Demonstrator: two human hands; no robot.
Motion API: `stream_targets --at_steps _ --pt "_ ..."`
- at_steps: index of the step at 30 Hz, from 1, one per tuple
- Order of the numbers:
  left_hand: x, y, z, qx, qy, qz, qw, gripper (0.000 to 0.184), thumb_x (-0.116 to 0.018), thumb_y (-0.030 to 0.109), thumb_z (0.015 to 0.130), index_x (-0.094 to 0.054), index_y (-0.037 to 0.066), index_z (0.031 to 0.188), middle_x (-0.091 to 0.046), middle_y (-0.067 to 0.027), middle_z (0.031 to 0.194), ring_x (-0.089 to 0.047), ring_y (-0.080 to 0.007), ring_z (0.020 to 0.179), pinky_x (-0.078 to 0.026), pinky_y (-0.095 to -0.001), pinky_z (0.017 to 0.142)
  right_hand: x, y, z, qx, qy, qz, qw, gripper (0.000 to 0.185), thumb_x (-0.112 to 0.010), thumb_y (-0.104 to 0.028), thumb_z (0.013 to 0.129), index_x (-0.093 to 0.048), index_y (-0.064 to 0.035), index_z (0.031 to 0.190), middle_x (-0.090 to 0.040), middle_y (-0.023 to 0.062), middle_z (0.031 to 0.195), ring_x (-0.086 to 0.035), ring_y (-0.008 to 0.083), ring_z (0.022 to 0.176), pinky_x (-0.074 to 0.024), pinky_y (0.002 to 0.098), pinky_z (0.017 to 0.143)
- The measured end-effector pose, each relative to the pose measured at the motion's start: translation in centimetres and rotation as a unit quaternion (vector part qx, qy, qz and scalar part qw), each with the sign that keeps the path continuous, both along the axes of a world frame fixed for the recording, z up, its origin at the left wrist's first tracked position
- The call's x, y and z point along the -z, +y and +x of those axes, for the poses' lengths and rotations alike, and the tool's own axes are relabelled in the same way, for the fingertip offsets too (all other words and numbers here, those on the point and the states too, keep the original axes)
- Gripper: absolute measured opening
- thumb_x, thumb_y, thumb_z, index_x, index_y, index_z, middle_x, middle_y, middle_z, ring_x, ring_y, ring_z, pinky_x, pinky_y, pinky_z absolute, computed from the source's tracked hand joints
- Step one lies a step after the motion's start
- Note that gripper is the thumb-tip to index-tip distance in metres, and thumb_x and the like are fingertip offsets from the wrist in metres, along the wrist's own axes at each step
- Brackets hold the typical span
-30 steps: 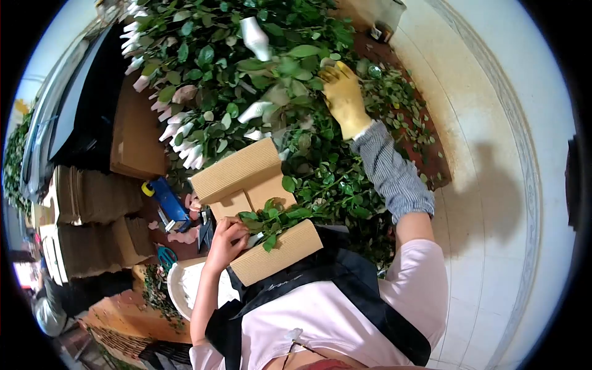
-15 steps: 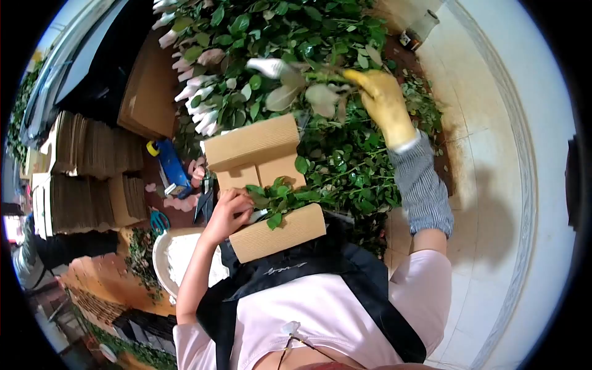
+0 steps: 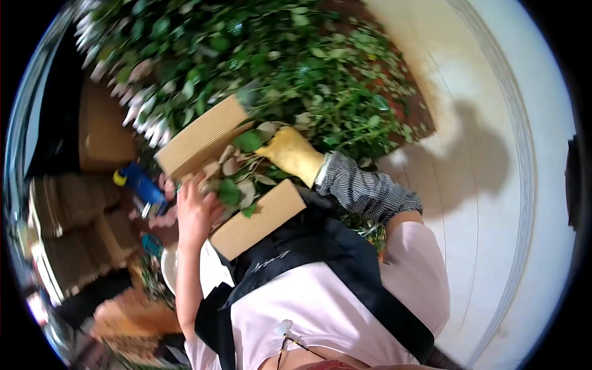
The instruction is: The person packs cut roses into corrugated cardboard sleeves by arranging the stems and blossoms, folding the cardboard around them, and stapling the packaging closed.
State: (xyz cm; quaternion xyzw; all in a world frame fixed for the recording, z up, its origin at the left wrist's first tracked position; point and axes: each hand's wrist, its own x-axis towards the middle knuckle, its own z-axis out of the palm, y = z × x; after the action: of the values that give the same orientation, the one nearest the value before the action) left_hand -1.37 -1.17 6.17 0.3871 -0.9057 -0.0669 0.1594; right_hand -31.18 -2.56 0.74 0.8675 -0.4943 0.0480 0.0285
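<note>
The stems point(image 3: 229, 192) lie between the two raised walls of a cardboard wrap point(image 3: 259, 219), a ribbed tan piece set slantwise in front of the person. Their leaves are mixed, some bright green, some pale and dull, and a few lap over the inner edge of the near wall. Any blooms at the left end are hidden behind the fingers.

The right hand point(image 3: 288, 154), in a yellow glove, is closed on the stems at the right-hand opening of the wrap, between its walls. The left hand point(image 3: 196, 209), bare, is at the opposite end, fingers bent over the leaves there; I cannot tell whether it grips anything. A checked sleeve point(image 3: 367, 188) covers the right forearm.

The near wall of the wrap is just in front of the black apron point(image 3: 333, 246). Beyond the far wall spreads a big leafy pile point(image 3: 246, 61), with pale flower heads point(image 3: 151, 128) lined along its left edge. Loose leaves point(image 3: 376, 52) lie scattered to its right on a reddish worktop point(image 3: 423, 117).

Left of the wrap is a blue tool point(image 3: 143, 188) with a yellow part. Further left stand stacks of cardboard point(image 3: 77, 197), blurred. A white tub point(image 3: 169, 268) sits near the left forearm, partly hidden by it.
</note>
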Motion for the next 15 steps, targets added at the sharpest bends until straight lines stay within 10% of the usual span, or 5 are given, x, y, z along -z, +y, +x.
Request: stream_targets --at_steps 6,8,9,11,15 --pt "4.2 1.5 1.6 -0.062 0.12 0.124 0.983 0.026 -0.07 -0.002 0.068 -0.066 -0.001 0.094 -0.058 -0.0156 0.121 -0.055 -0.0367 0.105 -0.048 -0.0456 0.09 0.4 2.5 -2.4 0.072 -0.143 -0.057 0.985 0.024 -0.069 -0.023 0.084 -0.061 -0.0118 0.103 -0.065 0.0079 0.098 -0.063 0.0259 0.095 -0.0466 0.0391 0.095" --pt "4.7 1.5 1.7 -0.074 0.124 0.135 0.98 0.026 -0.069 -0.003 0.069 -0.066 -0.002 0.094 -0.058 -0.016 0.123 -0.055 -0.0366 0.107 -0.047 -0.0446 0.092 0.8 3.9 -3.0 0.103 -0.037 0.086 0.99 0.026 -0.07 -0.024 0.084 -0.062 -0.0114 0.105 -0.065 0.0087 0.1 -0.063 0.0235 0.096 -0.05 0.0397 0.09" --pt "4.9 1.5 1.8 -0.074 0.125 0.129 0.981 0.026 -0.069 -0.004 0.068 -0.066 -0.002 0.094 -0.059 -0.016 0.122 -0.055 -0.0368 0.108 -0.047 -0.0444 0.092 4.9 4.7 -3.5 0.099 -0.304 0.103 0.942 0.024 -0.07 -0.023 0.083 -0.063 -0.0108 0.102 -0.065 0.009 0.093 -0.065 0.0239 0.092 -0.0517 0.0401 0.085" --pt "5.7 1.5 2.3 -0.068 0.131 0.121 0.982 0.034 -0.068 -0.007 0.067 -0.067 -0.001 0.101 -0.059 -0.0163 0.122 -0.055 -0.037 0.108 -0.047 -0.0443 0.093 -7.0 4.2 -1.7 0.113 0.005 0.208 0.972 0.013 -0.071 -0.018 0.08 -0.067 -0.0097 0.09 -0.064 0.0096 0.073 -0.066 0.0272 0.075 -0.0539 0.042 0.07" --pt "5.0 1.5 1.8 -0.066 0.18 0.164 0.968 0.06 -0.067 -0.009 0.069 -0.06 0.005 0.126 -0.059 -0.0167 0.121 -0.056 -0.0367 0.107 -0.048 -0.0424 0.091 -0.7 3.1 -3.6 0.06 -0.09 0.155 0.982 0.015 -0.069 -0.021 0.081 -0.071 -0.0116 0.093 -0.069 0.0083 0.075 -0.068 0.0276 0.076 -0.0538 0.042 0.073"
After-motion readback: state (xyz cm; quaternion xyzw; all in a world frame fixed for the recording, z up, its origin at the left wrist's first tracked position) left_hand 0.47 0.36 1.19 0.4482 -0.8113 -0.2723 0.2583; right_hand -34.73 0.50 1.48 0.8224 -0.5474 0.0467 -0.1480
